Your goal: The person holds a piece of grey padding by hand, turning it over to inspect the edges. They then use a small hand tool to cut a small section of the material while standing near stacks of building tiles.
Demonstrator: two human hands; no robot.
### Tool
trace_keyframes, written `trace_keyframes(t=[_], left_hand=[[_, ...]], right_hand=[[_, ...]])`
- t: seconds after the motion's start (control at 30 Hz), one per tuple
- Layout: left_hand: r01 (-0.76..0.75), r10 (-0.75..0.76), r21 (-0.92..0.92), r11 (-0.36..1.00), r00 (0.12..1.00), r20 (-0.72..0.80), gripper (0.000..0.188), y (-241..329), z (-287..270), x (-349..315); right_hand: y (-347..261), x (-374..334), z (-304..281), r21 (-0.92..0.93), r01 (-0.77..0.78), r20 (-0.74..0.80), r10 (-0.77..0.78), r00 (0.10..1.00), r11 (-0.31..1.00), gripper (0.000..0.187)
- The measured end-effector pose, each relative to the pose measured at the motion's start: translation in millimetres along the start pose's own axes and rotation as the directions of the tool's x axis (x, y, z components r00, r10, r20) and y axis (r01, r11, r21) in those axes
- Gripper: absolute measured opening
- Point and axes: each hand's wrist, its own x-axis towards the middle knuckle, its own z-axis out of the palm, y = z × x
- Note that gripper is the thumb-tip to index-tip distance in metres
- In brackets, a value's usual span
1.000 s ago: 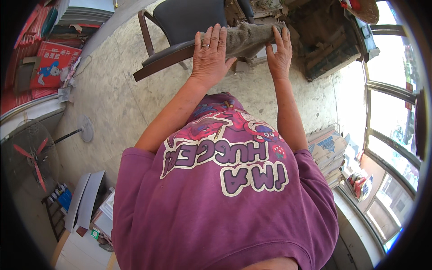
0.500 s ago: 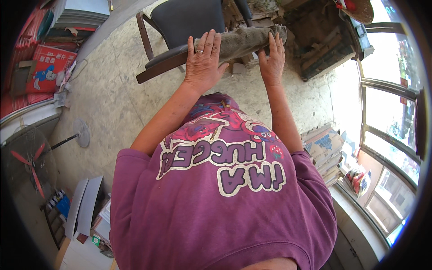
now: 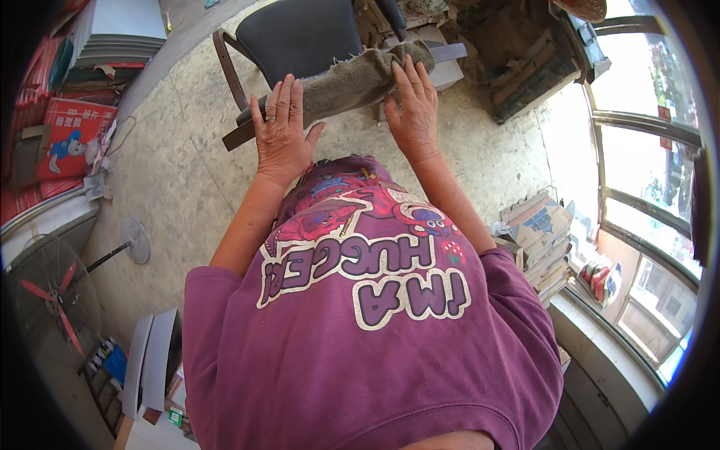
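Observation:
A worn grey-brown cloth (image 3: 349, 79) lies along the top of a brown rail (image 3: 238, 136), in front of a chair (image 3: 296, 37) with a black padded surface. My left hand (image 3: 283, 131) rests on the cloth's left end, fingers stretched out and thumb apart. At the right end my right hand (image 3: 415, 112) presses on the bunched cloth with long fingers, its thumb by the lower edge. A pale grey end of the rail (image 3: 450, 52) sticks out past the cloth. The undersides of both hands are hidden.
Red packages (image 3: 71, 135) and stacked grey sheets (image 3: 120, 37) stand at far left. A fan (image 3: 56, 300) with red blades is at left. Cardboard stacks (image 3: 536, 232) sit by the windows (image 3: 637, 127) at right. A dark crate (image 3: 529, 82) stands far right.
Both hands have moved left. The cloth has slid left along the rail, baring its right end. The whole view has shifted slightly.

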Motion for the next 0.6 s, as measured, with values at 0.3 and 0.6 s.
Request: trace_keyframes(t=[0.3, 0.6], left_hand=[[0.115, -0.114, 0.042, 0.992, 0.993, -0.028, 0.075, -31, -7, -33], [0.204, -0.2, 0.035, 0.978, 0.975, -0.093, 0.064, -55, -6, -56]], right_hand=[[-47, -11, 4, 0.036, 0.156, 0.114, -0.159, 0.981, 0.987, 0.053], [-75, -8, 13, 0.037, 0.283, 0.179, -0.285, 0.942, 0.958, 0.052]])
